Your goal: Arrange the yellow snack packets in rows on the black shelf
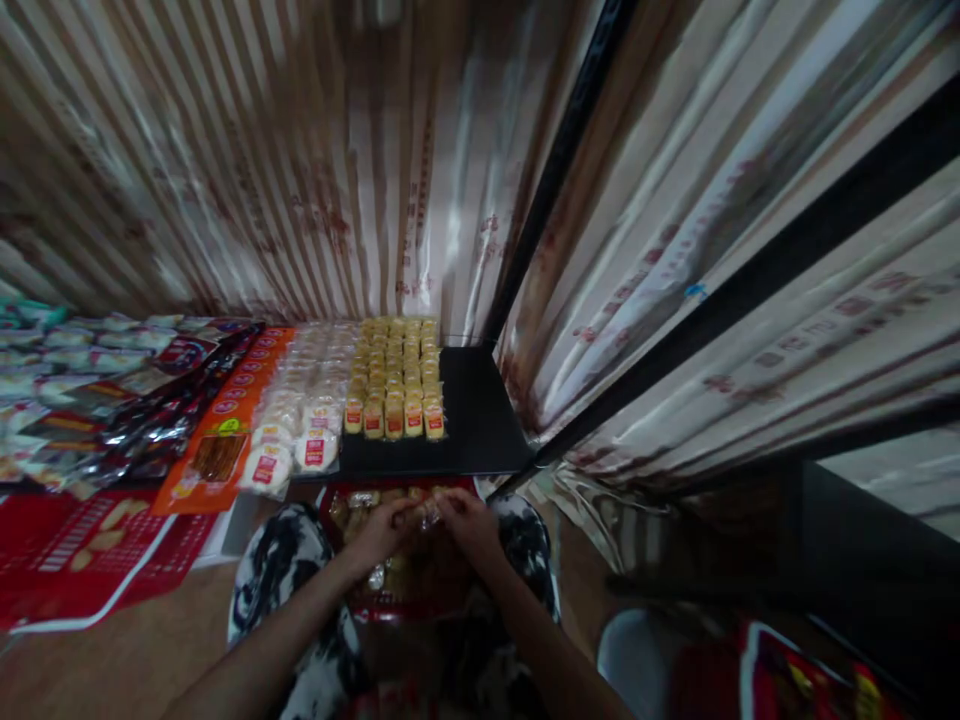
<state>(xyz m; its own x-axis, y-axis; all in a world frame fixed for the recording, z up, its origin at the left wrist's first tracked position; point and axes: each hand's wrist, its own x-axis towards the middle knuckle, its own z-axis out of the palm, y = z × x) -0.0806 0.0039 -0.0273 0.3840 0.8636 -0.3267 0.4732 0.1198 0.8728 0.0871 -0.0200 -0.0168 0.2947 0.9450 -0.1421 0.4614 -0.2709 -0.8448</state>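
Pinching a small clear-wrapped pack [430, 512] between their fingertips, the left hand [391, 528] and the right hand [469, 525] meet low in front of the black tabletop [472, 430]; the fingers look closed on it from both sides, though blur hides which hand bears it. Holding it two-handed probably suits something so small and slick. Beneath the hands, lower than the tabletop's front edge, a red bag [382, 608] of wrapped packs sits between patterned trouser legs [279, 560], which likely steady it and put its contents within easy reach. On the tabletop, yellow packs [394, 415] stand in five tight columns, red labels towards its front edge, seemingly so that neighbours prop one another. Left of them on the tabletop, white round packs [315, 450] overlap in two columns; next, an orange packet [217, 425] overhangs the front edge, perhaps being too long for the surface. Behind the tabletop hangs a striped curtain [337, 200].
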